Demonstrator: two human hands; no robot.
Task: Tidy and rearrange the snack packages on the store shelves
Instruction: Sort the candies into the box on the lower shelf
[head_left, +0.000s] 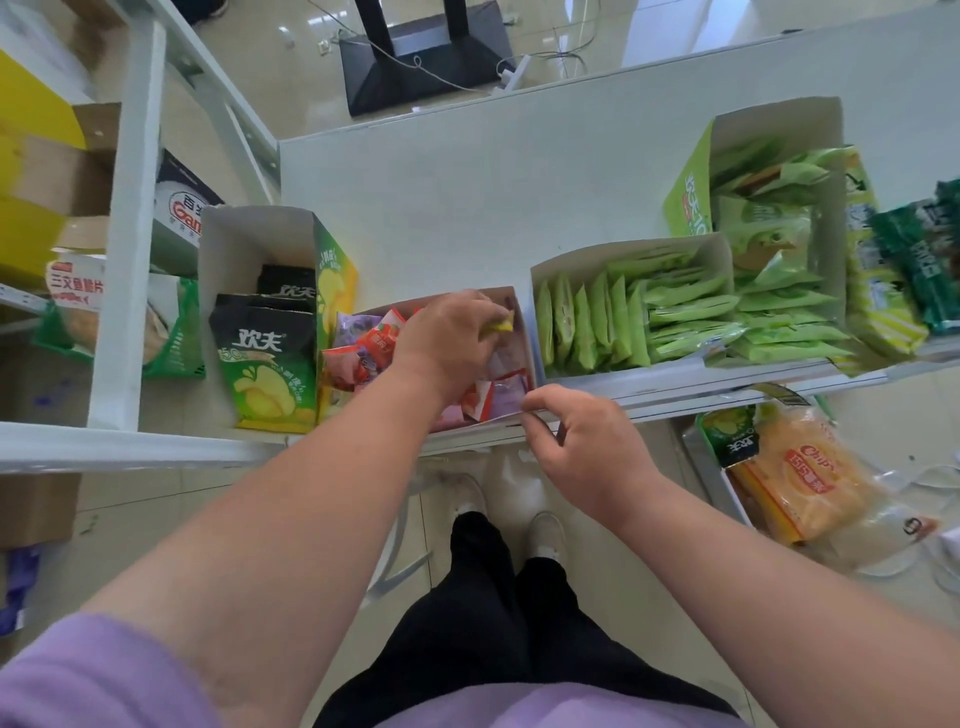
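Left hand (451, 340) pinches a yellow packet (500, 326) inside the mixed-snack box (511, 306); right hand (584, 447) pinches that box's front edge on the shelf (415, 208).

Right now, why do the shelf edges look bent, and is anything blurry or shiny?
Head view: the wide-angle lens bows the shelf edges and stretches the forearms near the bottom corners; the tiled floor at top shows bright glare; lighting is even, shadows soft; the left hand in the mixed-snack box looks slightly smeared, the corners softer.
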